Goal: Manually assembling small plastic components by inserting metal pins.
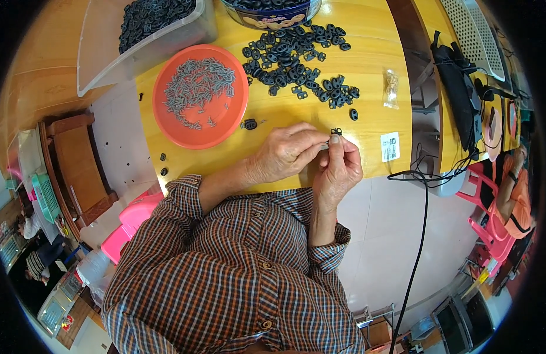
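My right hand point(342, 170) pinches a small black plastic part with holes point(336, 131) between thumb and fingers, above the table's near edge. Close against it, my left hand point(288, 152) has its thumb and forefinger pressed together; whatever lies between those fingertips is too small to make out. To the left, an orange-red plate point(162, 127) carries many small grey metal pieces that look like springs. A loose black part point(250, 124) lies between the plate and my left hand. Beyond my hands spreads a pile of black oval plastic pieces point(293, 71).
A clear plastic bin point(102, 68) full of black parts stands at the far left, beside a round tin point(279, 22). A small clear packet point(391, 88) and a white label point(390, 147) lie at right. Black cables point(426, 177) hang off the neighbouring table. Another person point(512, 194) sits far right.
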Demonstrator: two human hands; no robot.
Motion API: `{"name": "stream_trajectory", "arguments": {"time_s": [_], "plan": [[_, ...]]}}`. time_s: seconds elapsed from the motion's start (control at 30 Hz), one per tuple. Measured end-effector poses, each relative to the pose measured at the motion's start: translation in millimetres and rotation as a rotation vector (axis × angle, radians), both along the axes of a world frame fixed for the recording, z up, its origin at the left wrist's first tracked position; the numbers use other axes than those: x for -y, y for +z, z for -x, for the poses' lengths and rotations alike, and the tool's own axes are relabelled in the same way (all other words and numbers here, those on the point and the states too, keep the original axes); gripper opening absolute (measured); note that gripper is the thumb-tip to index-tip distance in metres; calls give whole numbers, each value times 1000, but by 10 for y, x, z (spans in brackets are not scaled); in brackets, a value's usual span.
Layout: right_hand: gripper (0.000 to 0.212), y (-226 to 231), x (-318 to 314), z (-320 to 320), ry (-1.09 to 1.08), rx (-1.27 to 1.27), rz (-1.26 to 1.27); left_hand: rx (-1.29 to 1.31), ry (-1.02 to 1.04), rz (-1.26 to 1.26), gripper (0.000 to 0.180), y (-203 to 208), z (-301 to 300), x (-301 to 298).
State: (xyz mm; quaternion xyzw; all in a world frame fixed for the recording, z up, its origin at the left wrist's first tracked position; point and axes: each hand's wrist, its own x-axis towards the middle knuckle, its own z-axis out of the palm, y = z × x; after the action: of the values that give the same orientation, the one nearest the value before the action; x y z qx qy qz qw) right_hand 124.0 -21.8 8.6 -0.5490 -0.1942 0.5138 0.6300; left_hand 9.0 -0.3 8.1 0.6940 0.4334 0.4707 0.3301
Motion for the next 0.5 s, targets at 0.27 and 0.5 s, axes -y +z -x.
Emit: {"name": "stream_trajectory", "arguments": {"time_s": [0.27,0.5], "plan": [[5,9,38,-50,116,-61,-17,550,-37,771,11,52,78,-35],[8,28,44,-51,222,-77,-4,625,-58,824,15,42,124,-81]]}}
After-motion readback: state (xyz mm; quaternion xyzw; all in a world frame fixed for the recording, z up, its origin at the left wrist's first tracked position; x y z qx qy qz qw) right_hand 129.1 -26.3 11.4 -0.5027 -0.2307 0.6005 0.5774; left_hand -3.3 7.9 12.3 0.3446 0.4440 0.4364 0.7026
